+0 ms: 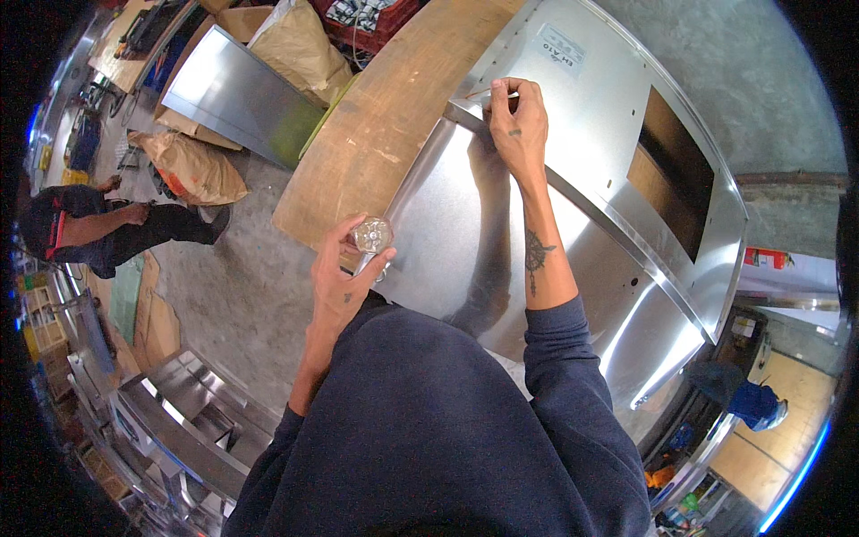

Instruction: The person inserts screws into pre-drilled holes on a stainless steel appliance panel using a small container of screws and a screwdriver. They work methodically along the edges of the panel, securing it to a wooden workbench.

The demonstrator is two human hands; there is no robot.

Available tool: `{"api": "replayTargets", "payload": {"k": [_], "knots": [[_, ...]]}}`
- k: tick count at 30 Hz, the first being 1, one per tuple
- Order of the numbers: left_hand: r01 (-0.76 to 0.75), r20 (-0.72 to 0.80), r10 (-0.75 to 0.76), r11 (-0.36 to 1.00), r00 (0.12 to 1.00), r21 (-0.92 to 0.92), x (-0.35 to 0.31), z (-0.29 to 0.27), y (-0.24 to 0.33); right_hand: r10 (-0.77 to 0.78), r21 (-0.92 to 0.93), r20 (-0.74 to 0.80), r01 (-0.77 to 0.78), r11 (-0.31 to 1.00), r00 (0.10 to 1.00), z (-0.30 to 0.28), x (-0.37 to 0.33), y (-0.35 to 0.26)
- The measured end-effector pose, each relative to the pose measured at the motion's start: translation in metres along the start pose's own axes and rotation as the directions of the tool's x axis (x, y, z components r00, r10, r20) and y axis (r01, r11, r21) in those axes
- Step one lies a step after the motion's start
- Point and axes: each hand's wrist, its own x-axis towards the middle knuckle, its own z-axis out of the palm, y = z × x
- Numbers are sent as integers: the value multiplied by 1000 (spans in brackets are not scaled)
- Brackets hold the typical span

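Note:
My left hand (342,273) is wrapped around a small clear container (371,234) with a round, patterned end facing up, beside the near left corner of a shiny sheet-metal housing (438,233). Farther off, my right hand (519,121) is closed in a pinch on a thin, light stick-like thing (483,93); its exact kind is too small to tell. That hand hovers over the left end of a raised metal fold (573,192) crossing the housing. A printed label (560,49) and a rectangular cutout (676,170) mark the far panel.
The housing lies on a wooden tabletop (394,107). Left of it stand a metal sheet (246,94) and brown paper bags (192,167). Another person (107,224) is at the far left. Metal parts (192,403) stand at lower left, and a red fire extinguisher (768,259) at right.

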Motion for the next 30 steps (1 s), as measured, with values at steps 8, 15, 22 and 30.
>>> {"api": "replayTargets", "payload": {"k": [8, 15, 22, 30], "knots": [[11, 4, -11, 1000, 1000, -25, -1, 1, 1, -5, 11, -7, 5, 1000, 1000, -1, 2, 4], [9, 6, -9, 1000, 1000, -9, -1, 2, 8, 4, 16, 14, -4, 1000, 1000, 0, 3, 5], [-32, 11, 32, 999, 999, -39, -3, 4, 3, 60, 97, 4, -60, 993, 998, 0, 0, -3], [-24, 36, 25, 999, 999, -27, -3, 4, 2, 9, 60, 0, -9, 998, 1000, 1, 1, 1]]}}
